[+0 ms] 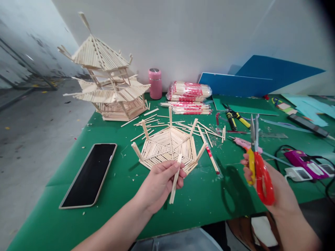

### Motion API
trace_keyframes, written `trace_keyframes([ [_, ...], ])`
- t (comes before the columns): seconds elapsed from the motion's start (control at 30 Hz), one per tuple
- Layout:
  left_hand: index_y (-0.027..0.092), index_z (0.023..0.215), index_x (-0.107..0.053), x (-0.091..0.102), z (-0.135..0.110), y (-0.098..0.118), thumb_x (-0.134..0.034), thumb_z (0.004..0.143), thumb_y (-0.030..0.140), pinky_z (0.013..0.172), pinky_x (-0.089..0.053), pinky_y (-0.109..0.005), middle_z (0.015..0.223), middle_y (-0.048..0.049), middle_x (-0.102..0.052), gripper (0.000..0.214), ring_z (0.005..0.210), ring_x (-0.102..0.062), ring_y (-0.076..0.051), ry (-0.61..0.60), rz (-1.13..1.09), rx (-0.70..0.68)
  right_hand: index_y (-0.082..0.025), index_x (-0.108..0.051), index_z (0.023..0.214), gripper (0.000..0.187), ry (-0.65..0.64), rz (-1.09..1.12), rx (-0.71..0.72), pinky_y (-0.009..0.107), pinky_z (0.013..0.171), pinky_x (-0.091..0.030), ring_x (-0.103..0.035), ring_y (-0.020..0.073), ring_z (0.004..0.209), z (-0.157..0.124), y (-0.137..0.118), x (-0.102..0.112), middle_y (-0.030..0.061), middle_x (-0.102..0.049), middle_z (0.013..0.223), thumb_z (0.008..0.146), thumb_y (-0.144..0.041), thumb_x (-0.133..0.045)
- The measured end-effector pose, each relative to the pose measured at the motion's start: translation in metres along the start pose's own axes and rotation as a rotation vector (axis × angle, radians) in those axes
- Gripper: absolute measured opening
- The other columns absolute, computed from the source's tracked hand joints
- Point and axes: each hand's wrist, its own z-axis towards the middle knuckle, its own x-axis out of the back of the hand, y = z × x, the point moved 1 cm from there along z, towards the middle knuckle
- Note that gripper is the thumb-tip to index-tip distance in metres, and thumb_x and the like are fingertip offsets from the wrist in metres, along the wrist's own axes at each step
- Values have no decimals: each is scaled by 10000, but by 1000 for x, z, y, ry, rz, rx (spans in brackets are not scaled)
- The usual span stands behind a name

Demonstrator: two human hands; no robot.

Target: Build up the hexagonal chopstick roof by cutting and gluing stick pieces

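Note:
Pinched between the thumb and fingers of my left hand (162,181) is a short bundle of wooden sticks (173,190), tilted slightly to the right. Right behind it, a flat polygonal base (157,148) made of thin sticks lies on the green table, with several short posts standing up around its rim. My right hand (277,188) grips scissors (258,164) with one red and one yellow handle, the blades pointing up and away from me. A pink glue gun (239,142) lies just behind the scissors.
A finished-looking stick pagoda (104,83) stands at the back left. Nearby are a phone (90,176), a pink flask (155,83), packs of wrapped chopsticks (188,91), loose sticks (154,120), yellow-black pliers (231,120), blue boards (235,84) and a purple power strip (303,164) with cables.

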Motion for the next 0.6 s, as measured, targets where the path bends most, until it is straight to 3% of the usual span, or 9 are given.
trace_keyframes([
  [0.03,93,737,-614,-1,2,1,-575,753,214,500,-376,-205,612,-29,-583,128,485,-490,-74,-11,-23,-11,-196,-609,919,317,-84,176,-105,299,491,-472,-553,162,548,-5,-7,-10,75,-611,787,736,-430,-498],
  [0.1,89,751,-608,-4,5,5,-555,765,190,501,-382,-209,616,-29,-578,115,486,-482,-72,-19,-70,-30,-213,-587,981,376,-216,372,-151,297,490,-459,-525,156,561,-18,-19,-31,72,-581,820,721,-473,-508],
  [0.23,89,785,-597,-12,8,17,-545,762,149,510,-398,-200,619,-18,-566,83,489,-476,-60,-5,-173,-64,-291,-492,1041,481,-359,298,-52,283,505,-457,-496,146,573,-46,-23,-77,26,-545,825,605,-290,-695],
  [0.4,84,801,-594,-21,7,29,-531,769,142,478,-396,-175,618,-13,-553,92,477,-471,-47,-25,-259,-110,-272,-433,1032,641,-345,223,96,222,466,-433,-421,95,519,-74,-12,-119,-42,-458,710,489,-216,-770],
  [0.6,86,795,-590,-23,6,22,-513,777,123,471,-400,-172,617,-11,-547,87,473,-467,-46,-16,-292,-92,-281,-411,1011,611,-270,238,129,223,464,-422,-437,107,556,-78,-7,-131,-36,-480,763,506,-271,-755],
])
